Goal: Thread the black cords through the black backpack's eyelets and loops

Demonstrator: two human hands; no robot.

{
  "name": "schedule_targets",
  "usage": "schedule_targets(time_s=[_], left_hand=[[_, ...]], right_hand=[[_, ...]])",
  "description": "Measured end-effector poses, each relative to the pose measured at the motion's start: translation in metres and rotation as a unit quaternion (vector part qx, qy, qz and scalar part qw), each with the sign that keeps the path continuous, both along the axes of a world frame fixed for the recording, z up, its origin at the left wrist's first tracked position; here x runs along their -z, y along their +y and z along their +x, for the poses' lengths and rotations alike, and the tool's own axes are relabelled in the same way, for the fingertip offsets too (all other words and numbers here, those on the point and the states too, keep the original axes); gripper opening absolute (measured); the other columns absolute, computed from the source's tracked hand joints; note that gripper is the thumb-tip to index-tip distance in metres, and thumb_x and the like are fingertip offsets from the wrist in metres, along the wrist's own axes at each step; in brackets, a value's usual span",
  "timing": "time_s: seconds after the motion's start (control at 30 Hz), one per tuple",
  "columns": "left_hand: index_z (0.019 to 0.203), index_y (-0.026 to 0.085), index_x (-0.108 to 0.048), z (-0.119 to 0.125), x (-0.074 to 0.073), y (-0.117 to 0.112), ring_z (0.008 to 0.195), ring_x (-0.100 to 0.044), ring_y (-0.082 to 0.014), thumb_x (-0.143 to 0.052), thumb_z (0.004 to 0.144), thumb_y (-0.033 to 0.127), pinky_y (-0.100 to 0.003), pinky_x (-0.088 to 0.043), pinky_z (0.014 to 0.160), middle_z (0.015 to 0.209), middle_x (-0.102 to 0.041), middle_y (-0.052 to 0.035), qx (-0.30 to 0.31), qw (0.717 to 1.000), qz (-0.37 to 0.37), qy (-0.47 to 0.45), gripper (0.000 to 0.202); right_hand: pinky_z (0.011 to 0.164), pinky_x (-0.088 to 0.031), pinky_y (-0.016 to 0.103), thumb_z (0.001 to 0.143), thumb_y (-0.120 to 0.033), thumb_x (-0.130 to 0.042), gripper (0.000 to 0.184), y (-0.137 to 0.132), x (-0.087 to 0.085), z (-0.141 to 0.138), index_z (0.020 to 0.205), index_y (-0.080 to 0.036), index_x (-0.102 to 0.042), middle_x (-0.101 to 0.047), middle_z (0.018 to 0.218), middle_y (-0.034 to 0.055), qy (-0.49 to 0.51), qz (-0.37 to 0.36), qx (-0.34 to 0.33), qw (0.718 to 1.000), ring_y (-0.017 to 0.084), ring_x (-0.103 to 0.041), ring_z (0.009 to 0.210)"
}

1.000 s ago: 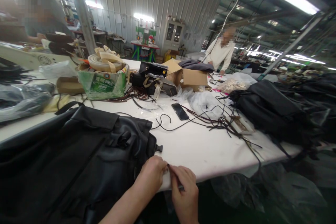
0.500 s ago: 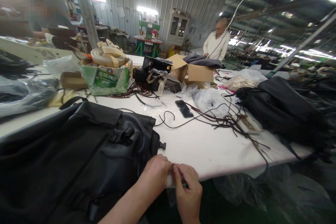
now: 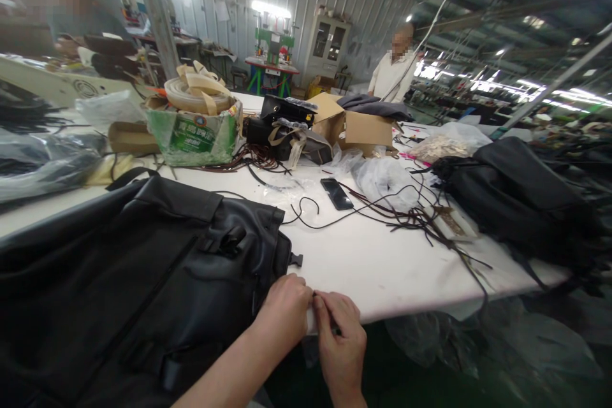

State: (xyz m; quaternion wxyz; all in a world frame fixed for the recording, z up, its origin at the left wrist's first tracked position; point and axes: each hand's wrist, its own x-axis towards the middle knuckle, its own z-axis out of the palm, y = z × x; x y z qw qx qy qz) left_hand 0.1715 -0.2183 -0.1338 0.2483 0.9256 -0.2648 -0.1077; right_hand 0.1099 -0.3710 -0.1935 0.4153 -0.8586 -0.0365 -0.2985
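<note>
At the near edge of the white table [image 3: 354, 268], my left hand [image 3: 287, 306] and my right hand [image 3: 340, 331] meet, fingertips pinched together. A tiny dark bit shows between the fingers, too small to name. Both hands are closed. Beside my left hand a large black bag [image 3: 191, 280] lies flat, covering the left of the table. A black side-release buckle [image 3: 296, 259] sticks out from its right side, just above my left hand.
A phone [image 3: 336, 194] lies mid-table among dark cords [image 3: 401, 220]. Behind stand a green box [image 3: 196, 137] with rolled webbing, small bags [image 3: 287, 121] and a cardboard box [image 3: 368, 131]. Black bags [image 3: 521, 204] are piled at right. A person in white [image 3: 392, 73] stands beyond the table.
Both hands stay pinched together at nearly the same spot. The view has shifted slightly, and the person at the back has turned or moved a little.
</note>
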Motion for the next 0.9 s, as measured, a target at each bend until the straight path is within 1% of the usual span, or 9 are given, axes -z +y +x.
schedule_targets(time_s=[0.17, 0.27, 0.4, 0.53, 0.67, 0.77, 0.9], left_hand=[[0.091, 0.011, -0.083, 0.001, -0.004, 0.0, 0.098, -0.073, -0.0341, -0.053, 0.095, 0.005, -0.043, -0.056, 0.092, 0.095, -0.076, -0.0187, 0.008, 1.0, 0.008, -0.007, 0.031], [0.091, 0.01, -0.083, 0.001, -0.007, 0.001, 0.1, -0.073, -0.0356, -0.055, 0.094, 0.006, -0.044, -0.056, 0.092, 0.096, -0.076, -0.0198, 0.008, 1.0, 0.006, -0.01, 0.029], [0.089, 0.01, -0.083, -0.002, -0.004, 0.003, 0.101, -0.073, -0.0365, -0.057, 0.091, 0.004, -0.044, -0.055, 0.091, 0.097, -0.076, -0.0198, 0.002, 1.0, -0.008, -0.017, 0.027], [0.088, 0.013, -0.082, -0.007, 0.007, 0.005, 0.099, -0.072, -0.0327, -0.055, 0.096, 0.007, -0.04, -0.052, 0.086, 0.094, -0.074, -0.0162, -0.033, 0.999, -0.039, -0.02, 0.028], [0.085, 0.017, -0.08, -0.008, 0.016, 0.006, 0.096, -0.07, -0.0272, -0.058, 0.1, 0.014, -0.036, -0.049, 0.085, 0.092, -0.072, -0.0107, -0.066, 0.993, -0.091, -0.023, 0.027], [0.079, 0.017, -0.077, -0.007, 0.016, 0.006, 0.096, -0.068, -0.0247, -0.062, 0.096, 0.011, -0.034, -0.048, 0.085, 0.09, -0.07, -0.0085, -0.08, 0.988, -0.128, -0.022, 0.024], [0.071, 0.017, -0.074, -0.006, 0.012, 0.004, 0.093, -0.066, -0.0235, -0.066, 0.092, 0.007, -0.034, -0.045, 0.083, 0.087, -0.067, -0.0068, -0.093, 0.981, -0.167, -0.014, 0.024]], right_hand=[[0.097, -0.054, 0.044, 0.109, -0.026, -0.068, 0.014, -0.002, 0.001, -0.001, 0.112, -0.029, -0.081, -0.082, 0.108, 0.0035, 0.004, -0.017, -0.008, 1.0, 0.025, -0.072, 0.104], [0.098, -0.054, 0.044, 0.11, -0.026, -0.068, 0.014, -0.003, 0.002, -0.002, 0.112, -0.029, -0.081, -0.082, 0.108, 0.0033, 0.004, -0.025, -0.011, 1.0, 0.025, -0.072, 0.104], [0.096, -0.055, 0.044, 0.11, -0.028, -0.067, 0.015, -0.004, 0.001, -0.003, 0.111, -0.028, -0.082, -0.082, 0.107, 0.0044, 0.001, -0.027, -0.017, 1.0, 0.025, -0.073, 0.104], [0.092, -0.058, 0.044, 0.111, -0.035, -0.065, 0.019, -0.005, -0.003, -0.003, 0.109, -0.027, -0.083, -0.083, 0.106, 0.0063, 0.018, -0.025, -0.011, 0.999, 0.027, -0.074, 0.102], [0.096, -0.059, 0.045, 0.111, -0.039, -0.064, 0.023, -0.01, -0.005, -0.002, 0.116, -0.028, -0.083, -0.083, 0.113, 0.0074, 0.035, -0.026, -0.02, 0.999, 0.028, -0.074, 0.107], [0.098, -0.06, 0.045, 0.109, -0.041, -0.068, 0.022, -0.013, -0.003, -0.002, 0.122, -0.031, -0.082, -0.083, 0.118, 0.0061, 0.04, -0.029, -0.033, 0.998, 0.028, -0.075, 0.11], [0.095, -0.061, 0.045, 0.106, -0.044, -0.072, 0.021, -0.014, 0.001, 0.0, 0.118, -0.03, -0.083, -0.083, 0.113, 0.0063, 0.038, -0.018, -0.014, 0.999, 0.029, -0.076, 0.106]])
